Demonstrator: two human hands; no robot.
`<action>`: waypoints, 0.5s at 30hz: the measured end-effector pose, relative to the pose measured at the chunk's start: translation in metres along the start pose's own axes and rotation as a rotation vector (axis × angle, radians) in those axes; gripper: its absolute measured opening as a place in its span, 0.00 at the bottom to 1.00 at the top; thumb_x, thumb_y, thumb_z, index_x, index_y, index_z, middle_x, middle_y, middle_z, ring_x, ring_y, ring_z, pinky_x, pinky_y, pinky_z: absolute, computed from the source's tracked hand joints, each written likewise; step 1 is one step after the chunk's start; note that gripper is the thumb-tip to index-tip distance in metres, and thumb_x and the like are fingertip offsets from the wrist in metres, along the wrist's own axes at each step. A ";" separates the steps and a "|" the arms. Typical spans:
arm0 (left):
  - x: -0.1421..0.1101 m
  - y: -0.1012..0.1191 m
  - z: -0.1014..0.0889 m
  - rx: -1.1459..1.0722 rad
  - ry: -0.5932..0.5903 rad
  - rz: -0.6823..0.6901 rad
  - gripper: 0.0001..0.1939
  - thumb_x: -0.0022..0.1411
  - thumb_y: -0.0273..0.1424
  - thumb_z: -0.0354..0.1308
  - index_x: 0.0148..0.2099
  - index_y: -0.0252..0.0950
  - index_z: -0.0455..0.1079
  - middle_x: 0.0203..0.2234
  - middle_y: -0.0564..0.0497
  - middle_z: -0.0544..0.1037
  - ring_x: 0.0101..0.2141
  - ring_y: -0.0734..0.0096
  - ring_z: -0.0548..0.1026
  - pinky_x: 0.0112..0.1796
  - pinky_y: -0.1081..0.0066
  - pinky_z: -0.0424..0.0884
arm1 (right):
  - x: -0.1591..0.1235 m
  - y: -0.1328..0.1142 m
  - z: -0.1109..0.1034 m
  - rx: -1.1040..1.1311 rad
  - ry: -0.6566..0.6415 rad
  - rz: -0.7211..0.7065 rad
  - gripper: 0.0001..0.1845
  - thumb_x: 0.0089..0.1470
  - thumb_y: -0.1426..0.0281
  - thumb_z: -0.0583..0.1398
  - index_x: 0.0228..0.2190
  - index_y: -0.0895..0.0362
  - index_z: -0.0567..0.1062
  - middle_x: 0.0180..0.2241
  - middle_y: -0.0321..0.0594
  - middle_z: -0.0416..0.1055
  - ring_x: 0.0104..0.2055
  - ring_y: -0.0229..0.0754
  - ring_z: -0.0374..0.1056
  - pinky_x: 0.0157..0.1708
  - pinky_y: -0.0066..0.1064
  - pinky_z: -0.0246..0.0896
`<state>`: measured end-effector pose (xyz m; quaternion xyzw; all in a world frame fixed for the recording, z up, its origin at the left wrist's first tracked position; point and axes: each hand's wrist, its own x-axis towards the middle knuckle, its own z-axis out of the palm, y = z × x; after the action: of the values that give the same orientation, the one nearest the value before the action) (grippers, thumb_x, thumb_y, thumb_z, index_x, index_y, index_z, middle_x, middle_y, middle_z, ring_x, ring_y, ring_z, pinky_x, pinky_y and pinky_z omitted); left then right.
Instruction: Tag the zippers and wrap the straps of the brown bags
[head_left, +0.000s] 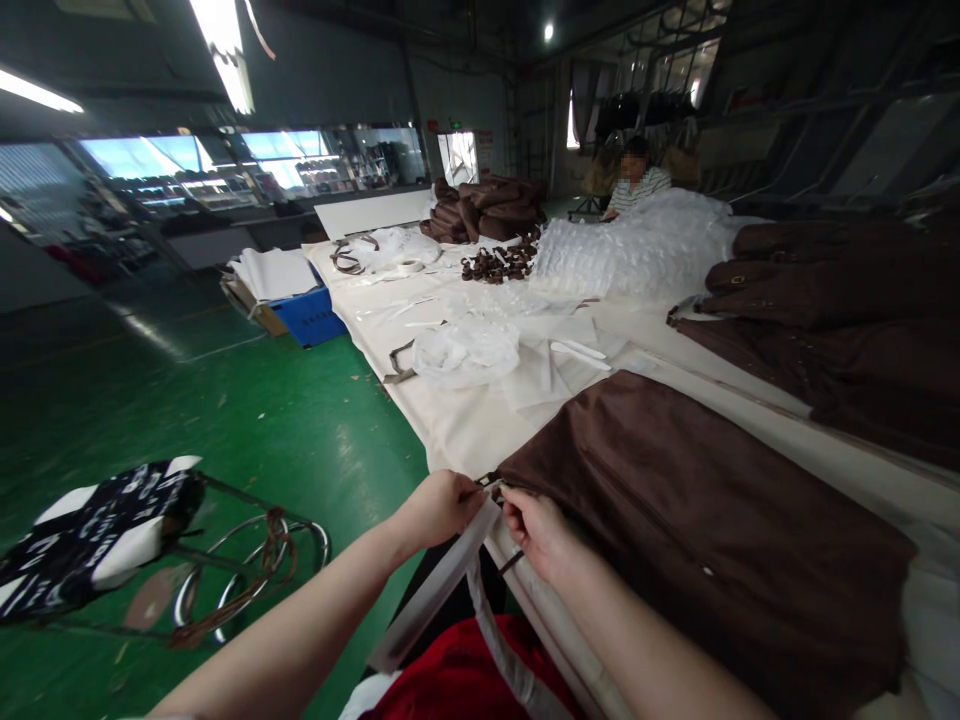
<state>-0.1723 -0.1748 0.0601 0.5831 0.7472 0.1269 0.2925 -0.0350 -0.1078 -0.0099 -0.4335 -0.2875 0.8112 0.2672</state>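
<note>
A large brown bag [697,500], which looks like soft leather or coated cloth, lies flat along the table's near edge. At its near left corner my left hand [448,508] pinches the upper end of a strap [480,540] wrapped in whitish film. Facing it, my right hand [538,528] is closed in a pinch at the same dark end, close against the bag's corner. The fingertips hide the small piece between them. Below the hands the wrapped strap hangs down in two lengths before a red garment [469,675].
On the pale table [465,430] are crumpled clear plastic [465,352], white strips [581,354], a heap of clear bags [637,250] and brown piles [487,208]. More brown bags [847,350] lie right. A stool [105,530] and blue box [307,315] stand left. A person [641,182] sits beyond.
</note>
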 end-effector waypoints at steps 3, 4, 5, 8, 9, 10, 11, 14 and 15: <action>-0.005 0.002 0.000 0.133 0.073 0.095 0.20 0.62 0.40 0.47 0.23 0.34 0.65 0.15 0.56 0.63 0.18 0.78 0.56 0.22 0.74 0.50 | -0.002 -0.001 -0.001 -0.007 -0.001 -0.026 0.12 0.39 0.68 0.67 0.20 0.59 0.69 0.14 0.28 0.62 0.14 0.26 0.51 0.13 0.20 0.37; -0.006 0.002 0.000 0.163 0.088 0.129 0.19 0.62 0.38 0.48 0.22 0.34 0.65 0.15 0.56 0.62 0.19 0.78 0.55 0.23 0.73 0.49 | -0.002 -0.002 -0.001 -0.013 -0.003 -0.032 0.11 0.39 0.68 0.67 0.20 0.59 0.70 0.14 0.28 0.61 0.14 0.26 0.51 0.13 0.21 0.37; -0.007 0.001 0.000 0.182 0.093 0.153 0.18 0.61 0.37 0.50 0.22 0.34 0.65 0.16 0.56 0.61 0.20 0.78 0.55 0.23 0.73 0.49 | -0.003 -0.003 -0.001 -0.022 -0.005 -0.037 0.10 0.39 0.68 0.66 0.21 0.60 0.71 0.14 0.28 0.61 0.14 0.27 0.51 0.13 0.21 0.36; -0.005 0.000 0.001 0.199 0.086 0.135 0.17 0.60 0.35 0.50 0.21 0.34 0.66 0.16 0.56 0.60 0.21 0.78 0.54 0.24 0.74 0.49 | -0.005 -0.005 -0.002 -0.053 -0.005 -0.046 0.08 0.39 0.69 0.65 0.21 0.60 0.72 0.13 0.28 0.61 0.13 0.27 0.51 0.13 0.21 0.36; -0.003 0.001 0.002 0.203 0.088 0.110 0.18 0.60 0.35 0.50 0.21 0.34 0.67 0.16 0.56 0.61 0.20 0.77 0.54 0.24 0.73 0.49 | -0.005 -0.006 -0.002 -0.063 -0.004 -0.052 0.08 0.39 0.69 0.65 0.20 0.60 0.72 0.13 0.29 0.61 0.13 0.27 0.51 0.13 0.22 0.36; -0.002 0.003 0.002 0.210 0.094 0.086 0.18 0.61 0.36 0.49 0.22 0.34 0.68 0.16 0.55 0.61 0.20 0.77 0.54 0.24 0.73 0.49 | -0.005 -0.006 -0.002 -0.074 -0.002 -0.061 0.08 0.39 0.69 0.64 0.19 0.60 0.71 0.13 0.29 0.61 0.14 0.28 0.51 0.13 0.22 0.36; 0.000 0.005 0.002 0.223 0.105 0.064 0.18 0.61 0.36 0.49 0.22 0.34 0.69 0.16 0.55 0.62 0.20 0.77 0.54 0.23 0.73 0.48 | -0.005 -0.006 -0.002 -0.085 0.000 -0.073 0.09 0.39 0.68 0.64 0.18 0.59 0.70 0.13 0.29 0.61 0.14 0.28 0.51 0.13 0.22 0.36; 0.004 0.012 0.003 0.277 0.154 0.011 0.17 0.60 0.35 0.50 0.24 0.35 0.71 0.17 0.53 0.67 0.19 0.76 0.58 0.23 0.72 0.48 | -0.005 -0.006 -0.003 -0.118 0.002 -0.112 0.12 0.39 0.67 0.64 0.15 0.57 0.67 0.13 0.30 0.61 0.13 0.29 0.51 0.13 0.24 0.36; 0.005 0.015 0.004 0.288 0.164 -0.002 0.16 0.60 0.35 0.50 0.25 0.36 0.73 0.17 0.53 0.69 0.19 0.75 0.60 0.23 0.72 0.49 | -0.004 -0.006 -0.004 -0.129 -0.001 -0.126 0.13 0.38 0.67 0.65 0.14 0.57 0.67 0.12 0.30 0.61 0.13 0.29 0.51 0.13 0.24 0.36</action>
<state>-0.1593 -0.1668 0.0635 0.6061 0.7795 0.0653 0.1442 -0.0288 -0.1060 -0.0051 -0.4307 -0.3660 0.7727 0.2889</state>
